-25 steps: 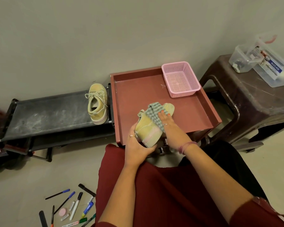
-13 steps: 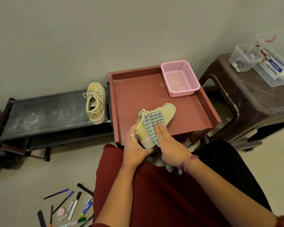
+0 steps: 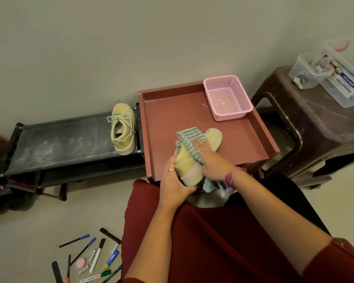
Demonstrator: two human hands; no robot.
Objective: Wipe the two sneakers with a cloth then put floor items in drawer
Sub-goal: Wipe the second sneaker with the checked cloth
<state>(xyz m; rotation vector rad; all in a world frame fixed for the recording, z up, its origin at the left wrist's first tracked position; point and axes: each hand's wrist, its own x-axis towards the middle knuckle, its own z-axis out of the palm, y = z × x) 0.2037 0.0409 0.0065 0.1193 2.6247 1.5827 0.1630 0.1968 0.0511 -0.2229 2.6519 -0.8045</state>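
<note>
My left hand (image 3: 175, 179) grips the heel of a pale yellow sneaker (image 3: 187, 166) held over the front of the open reddish-brown drawer (image 3: 260, 127). My right hand (image 3: 212, 160) presses a green-and-white striped cloth (image 3: 190, 137) onto the sneaker's upper, fingers flat; the cloth's tail hangs below my wrist. The sneaker's toe (image 3: 214, 137) points away from me. A second yellow sneaker (image 3: 123, 129) stands on the black shoe rack (image 3: 55, 139) at the left. Pens, markers and a pink eraser (image 3: 90, 260) lie scattered on the floor at lower left.
A pink mesh basket (image 3: 227, 97) sits in the drawer's far right corner. A dark brown plastic stool (image 3: 315, 127) at the right carries clear plastic boxes (image 3: 323, 74). The wall runs close behind everything. My lap in red cloth fills the foreground.
My right hand has slid the cloth from the sneaker's heel side back up toward the toe. My left hand keeps its grip on the heel.
</note>
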